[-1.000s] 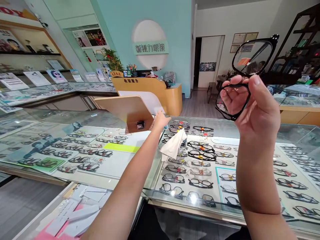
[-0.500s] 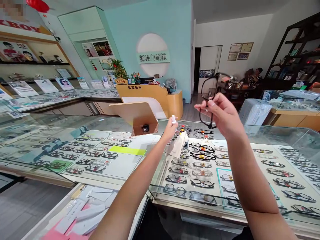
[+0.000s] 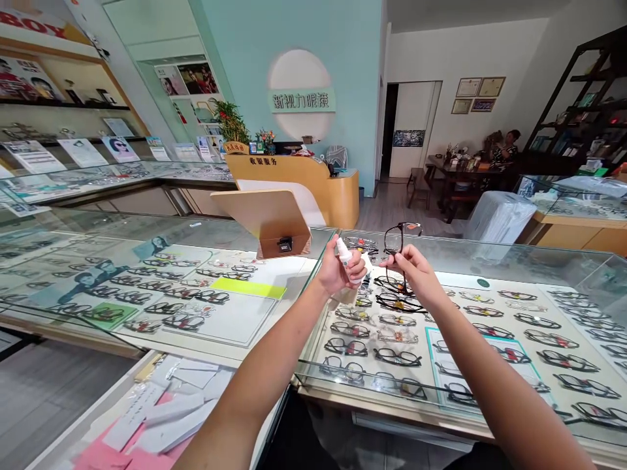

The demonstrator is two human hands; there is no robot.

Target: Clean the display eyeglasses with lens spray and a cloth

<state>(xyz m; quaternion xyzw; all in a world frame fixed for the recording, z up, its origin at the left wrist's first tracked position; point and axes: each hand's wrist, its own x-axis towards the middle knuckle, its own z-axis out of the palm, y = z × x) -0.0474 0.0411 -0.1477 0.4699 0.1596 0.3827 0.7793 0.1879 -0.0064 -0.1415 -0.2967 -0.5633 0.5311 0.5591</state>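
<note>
My left hand (image 3: 336,269) is wrapped round a small white spray bottle (image 3: 343,250), its nozzle tilted up. To the right, my right hand (image 3: 420,273) pinches a pair of dark-framed eyeglasses (image 3: 394,240) by the middle, one lens above the fingers and the other below. The upper lens stands a short way to the right of the bottle, apart from it. Both hands are above the glass display case (image 3: 313,378), in which rows of eyeglasses (image 3: 398,357) lie on a white surface.
A tilted board like a mirror's back (image 3: 264,212) stands on the counter left of my hands. An open drawer with papers (image 3: 161,414) juts out at lower left. Farther off are a wooden reception desk (image 3: 289,176) and a seated person (image 3: 504,153).
My right hand has lowered the eyeglasses towards the counter and closer to my left hand. My left hand has turned, showing more of the bottle; the pale cloth below it is now mostly hidden.
</note>
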